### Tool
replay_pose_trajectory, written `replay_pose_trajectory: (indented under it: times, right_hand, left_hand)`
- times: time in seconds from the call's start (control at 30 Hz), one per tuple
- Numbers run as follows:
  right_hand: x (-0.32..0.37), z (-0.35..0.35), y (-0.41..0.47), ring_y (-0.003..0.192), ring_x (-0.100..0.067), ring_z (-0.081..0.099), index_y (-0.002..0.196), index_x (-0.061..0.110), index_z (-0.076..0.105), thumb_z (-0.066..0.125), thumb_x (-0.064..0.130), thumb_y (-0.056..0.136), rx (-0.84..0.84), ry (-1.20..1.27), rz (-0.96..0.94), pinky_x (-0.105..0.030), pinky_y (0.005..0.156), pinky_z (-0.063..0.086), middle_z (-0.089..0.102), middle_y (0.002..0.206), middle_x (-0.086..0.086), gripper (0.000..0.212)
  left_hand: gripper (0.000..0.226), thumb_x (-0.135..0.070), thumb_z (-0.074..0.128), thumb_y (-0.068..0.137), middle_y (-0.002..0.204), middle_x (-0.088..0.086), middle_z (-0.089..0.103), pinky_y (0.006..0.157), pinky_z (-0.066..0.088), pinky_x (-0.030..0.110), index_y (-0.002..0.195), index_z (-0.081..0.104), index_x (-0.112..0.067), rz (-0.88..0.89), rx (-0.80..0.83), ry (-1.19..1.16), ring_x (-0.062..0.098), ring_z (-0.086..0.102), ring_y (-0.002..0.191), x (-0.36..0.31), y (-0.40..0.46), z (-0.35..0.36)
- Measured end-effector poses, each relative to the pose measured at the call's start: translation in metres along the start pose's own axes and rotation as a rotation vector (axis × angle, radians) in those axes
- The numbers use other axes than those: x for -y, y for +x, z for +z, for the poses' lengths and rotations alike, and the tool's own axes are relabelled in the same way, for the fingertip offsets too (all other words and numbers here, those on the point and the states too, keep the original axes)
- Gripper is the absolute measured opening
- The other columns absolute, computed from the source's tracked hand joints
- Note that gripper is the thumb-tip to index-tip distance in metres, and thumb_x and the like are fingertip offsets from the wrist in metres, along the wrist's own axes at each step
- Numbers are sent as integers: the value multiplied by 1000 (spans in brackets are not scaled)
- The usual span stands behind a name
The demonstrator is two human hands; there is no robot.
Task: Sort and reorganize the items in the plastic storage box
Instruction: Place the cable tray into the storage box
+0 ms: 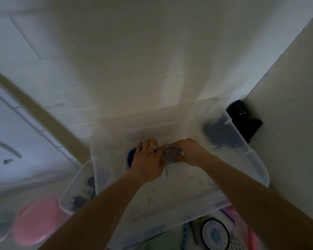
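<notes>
A large clear plastic storage box (257, 163) stands in front of me against a white tiled wall. Both my hands are inside it. My left hand (148, 159) and my right hand (190, 150) together grip a grey and white bundle (171, 156) that looks like coiled cable or cord; the picture is blurred. A blue object (131, 156) lies in the box just left of my left hand. A dark grey-blue item (215, 134) lies at the box's far right corner.
A smaller clear bin (74, 188) with dark items sits left of the box. A pink round stool (36, 219) stands at lower left. A black object (244, 120) is wedged at the right wall. A round dial-like object (215, 235) and a green item (161, 242) lie below the box.
</notes>
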State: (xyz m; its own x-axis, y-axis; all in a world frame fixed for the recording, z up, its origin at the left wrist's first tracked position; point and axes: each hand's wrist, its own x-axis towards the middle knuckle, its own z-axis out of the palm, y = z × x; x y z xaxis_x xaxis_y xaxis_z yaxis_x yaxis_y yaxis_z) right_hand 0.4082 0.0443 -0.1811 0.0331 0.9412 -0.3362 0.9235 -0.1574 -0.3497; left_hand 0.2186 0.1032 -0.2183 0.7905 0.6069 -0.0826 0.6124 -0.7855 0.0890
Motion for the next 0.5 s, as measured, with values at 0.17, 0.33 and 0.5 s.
replay_pose_trajectory:
  times: [0.17,0.33,0.5]
  right_hand:
    - [-3,3,-7,107,-31,63,122,22,66,67,36,83,-55,-29,13,-40,90,51,71,116,-6,42]
    - [-16,-13,-40,108,-23,59,112,24,66,68,44,87,-336,18,225,-32,91,44,64,112,0,32]
    - [-13,-32,-62,102,-30,54,115,17,45,87,43,62,-566,-117,167,-36,69,50,47,114,-6,73]
  left_hand:
    - [57,-54,41,94,128,15,54,109,35,54,138,55,-21,-33,-2,0,37,47,123,-8,-1,-3]
    - [50,-46,58,85,107,7,67,74,56,37,126,62,-18,10,-116,-51,28,66,93,8,-27,-43]
    - [33,-26,75,79,93,9,63,61,45,36,103,58,-10,128,-360,228,28,59,78,29,-57,-84]
